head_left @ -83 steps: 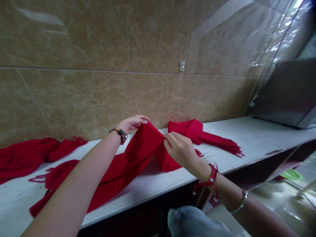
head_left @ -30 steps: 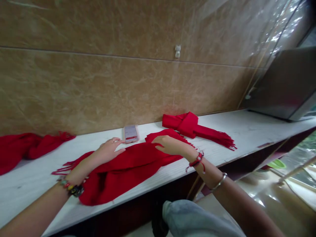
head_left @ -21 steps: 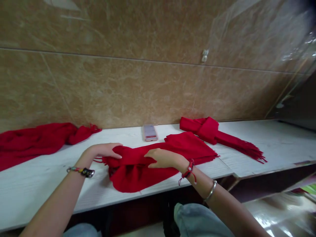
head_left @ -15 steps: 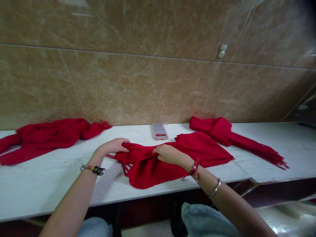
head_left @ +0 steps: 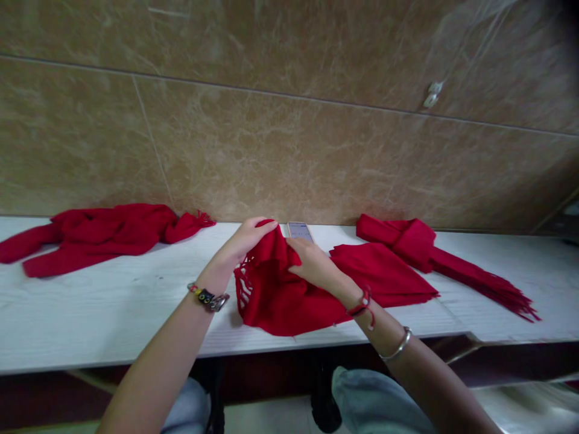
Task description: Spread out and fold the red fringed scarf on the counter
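A red fringed scarf lies across the bench in front of me, its left end lifted and bunched between my hands. My left hand grips the raised left part from above, its thumb and fingers closed on the cloth. Just to the right, my right hand is closed on a gathered fold of the same scarf. The fringe hangs down at the left end. Toward the right, the scarf's other part spreads flat on the white surface. Some fingertips are hidden by the cloth.
A phone lies behind my right hand near the wall. Another red scarf is heaped at the left. A red scarf folded into a loop lies at the right, fringe outward. The white bench meets a brown tiled wall.
My left hand has moved right and up, lifting the scarf's left end off the bench and bringing it close to my right hand. The cloth there is now bunched.
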Available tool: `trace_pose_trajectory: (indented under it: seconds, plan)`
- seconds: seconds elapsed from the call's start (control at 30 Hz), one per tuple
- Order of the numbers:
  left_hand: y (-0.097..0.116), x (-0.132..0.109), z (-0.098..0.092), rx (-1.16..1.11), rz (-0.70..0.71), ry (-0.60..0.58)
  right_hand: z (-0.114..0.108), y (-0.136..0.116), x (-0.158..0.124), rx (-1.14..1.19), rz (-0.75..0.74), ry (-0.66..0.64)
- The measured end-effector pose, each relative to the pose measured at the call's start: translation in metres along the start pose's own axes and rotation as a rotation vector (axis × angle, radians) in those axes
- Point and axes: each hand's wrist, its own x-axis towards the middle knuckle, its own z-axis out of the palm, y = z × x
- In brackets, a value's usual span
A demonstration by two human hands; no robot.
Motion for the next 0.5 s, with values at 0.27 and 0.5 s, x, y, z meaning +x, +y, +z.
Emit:
trace_pose_trajectory:
  seconds: [0.27,0.5]
  plan:
    - [-0.01,-0.001,0.012,-0.149,-0.052,-0.088,0.005,-0.007,0.015,0.263,0.135,0.11]
    - [-0.014,0.008,-0.005,0.414,0.08,-0.002,-0.004,0.017,0.017,0.163,0.317,0.296]
